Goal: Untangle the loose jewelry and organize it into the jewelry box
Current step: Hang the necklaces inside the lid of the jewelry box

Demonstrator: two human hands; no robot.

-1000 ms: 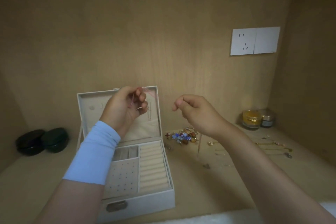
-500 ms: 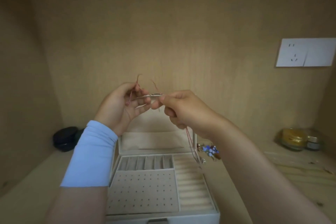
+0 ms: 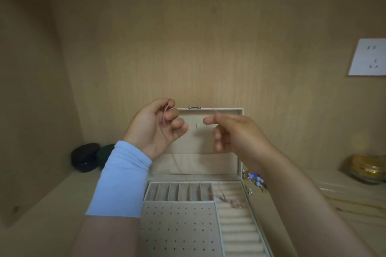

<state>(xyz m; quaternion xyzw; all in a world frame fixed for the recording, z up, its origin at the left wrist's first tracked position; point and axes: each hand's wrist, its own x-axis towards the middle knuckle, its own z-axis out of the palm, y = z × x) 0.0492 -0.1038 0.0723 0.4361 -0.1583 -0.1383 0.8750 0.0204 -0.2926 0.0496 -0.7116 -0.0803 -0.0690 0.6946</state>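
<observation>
Both grips closed: left hand pinches pink cord, right hand apparently its other end, above open box. Pendant lies below right hand, on ring rolls at box's right edge.

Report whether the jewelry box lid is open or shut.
Open: the jewelry box lid stands upright, and the ring rolls and earring panel lie exposed.

The right hand is blurry; its grip is hard to tell. The thread in the left hand is too thin to follow. The right arm hides some beads. The right edge cuts off the socket and the blurry jar. The bottom edge cuts the box.
</observation>
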